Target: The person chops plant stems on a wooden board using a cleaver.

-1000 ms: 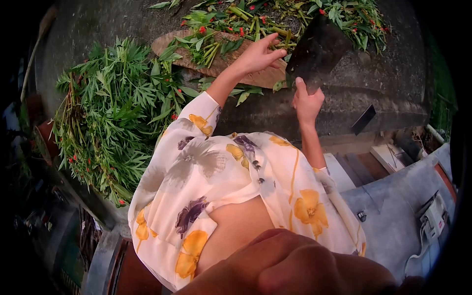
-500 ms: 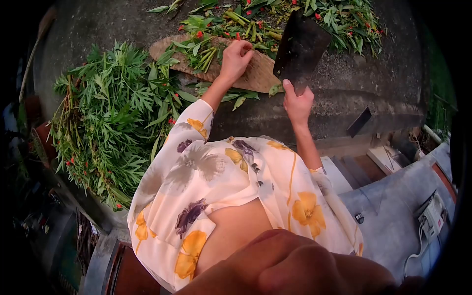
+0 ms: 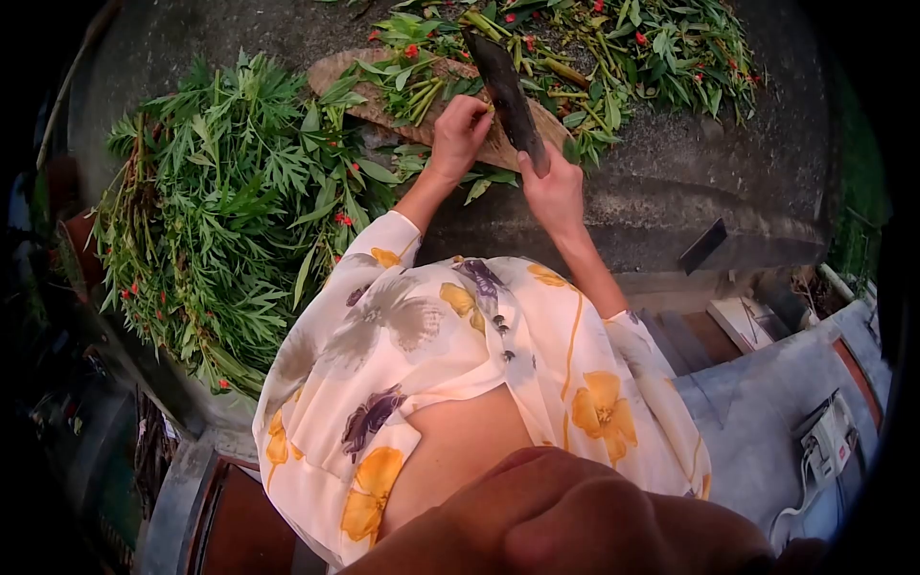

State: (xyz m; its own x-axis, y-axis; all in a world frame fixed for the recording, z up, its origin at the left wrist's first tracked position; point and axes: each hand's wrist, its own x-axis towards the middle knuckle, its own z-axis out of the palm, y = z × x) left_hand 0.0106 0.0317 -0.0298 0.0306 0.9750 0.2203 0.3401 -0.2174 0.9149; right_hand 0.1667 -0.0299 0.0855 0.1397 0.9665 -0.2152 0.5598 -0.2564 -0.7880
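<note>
My right hand [image 3: 555, 192] is wrapped round the handle of a dark, broad-bladed cleaver [image 3: 506, 88], whose blade now shows nearly edge-on over the wooden board [image 3: 548, 130]. Just left of the blade, my left hand [image 3: 462, 132] is closed, fingertips pinched on something too small to make out. Cut green stems [image 3: 422, 97] with leaves lie on the board beside my left hand. Beyond the board are leafy cuttings [image 3: 585, 57] with red flowers.
A large heap of leafy green plants [image 3: 225, 211] lies to the left. At the right, a dark flat piece [image 3: 702, 246] rests by the edge of the concrete surface [image 3: 757, 182]. A white device with a cable [image 3: 830, 443] is at the lower right.
My left hand has drawn back left and its fingers have closed. My right hand has moved left with the cleaver, whose blade has turned from its flat face to nearly edge-on.
</note>
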